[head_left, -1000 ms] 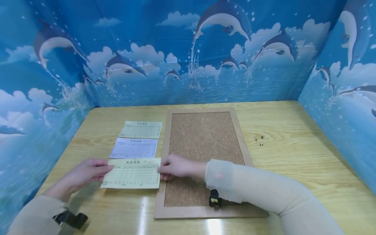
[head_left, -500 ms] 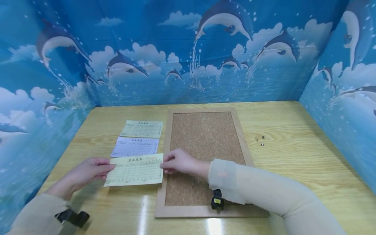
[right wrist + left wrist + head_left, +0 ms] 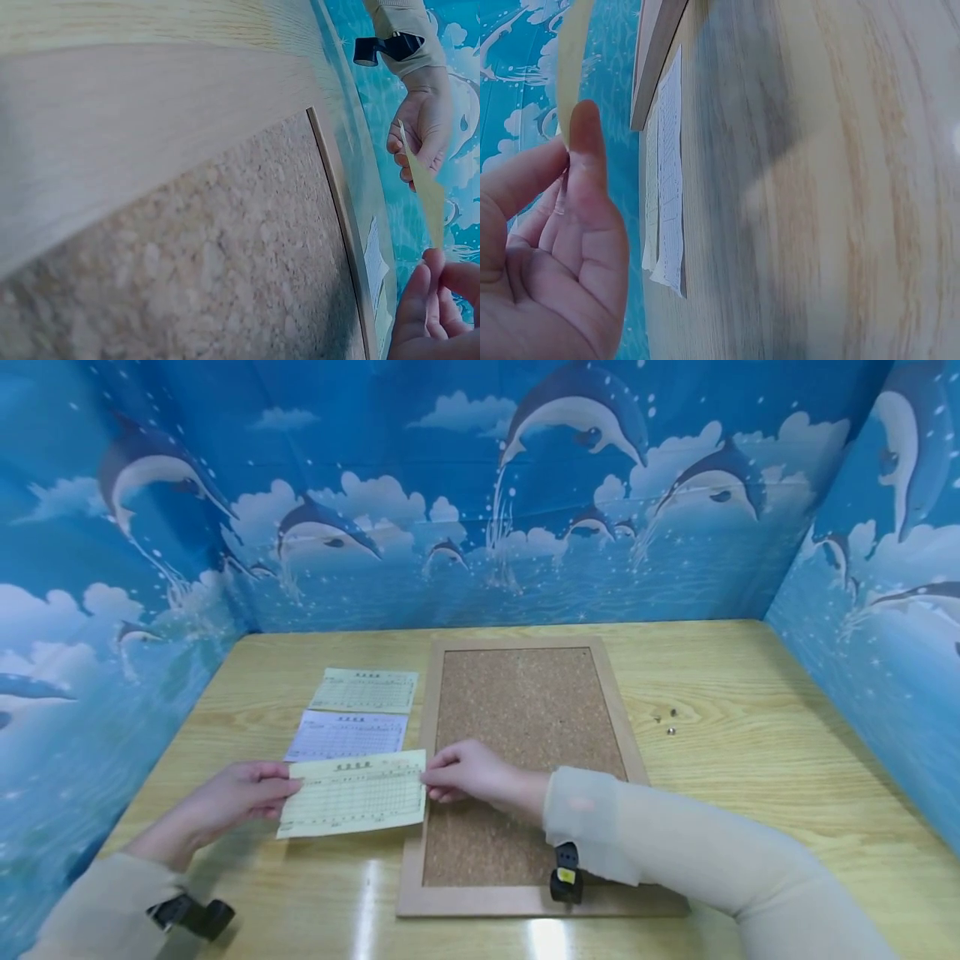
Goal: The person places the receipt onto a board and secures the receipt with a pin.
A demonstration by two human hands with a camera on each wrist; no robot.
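Observation:
Between both hands a yellow paper form (image 3: 352,797), printed with a grid, is held raised over the table. My left hand (image 3: 243,797) pinches its left edge between thumb and fingers; the left wrist view shows the sheet (image 3: 571,67) edge-on in that pinch. At the opposite edge my right hand (image 3: 468,772) pinches the paper's right side, above the left part of a wood-framed cork board (image 3: 525,718). In the right wrist view the form (image 3: 427,195) stretches from one hand to the other. Just behind it lies a lilac form (image 3: 348,735), its lower edge partly covered in the head view.
A pale green form (image 3: 365,689) lies on the table behind the lilac one. Several small metal pins (image 3: 671,731) rest right of the board on the wood-grain table (image 3: 750,718). A dolphin-printed curtain (image 3: 465,527) encloses the back and sides.
Both hands have carried the yellow form slightly to the right and away from the body, tilting its right side up. Its right edge now overlaps the board's left frame.

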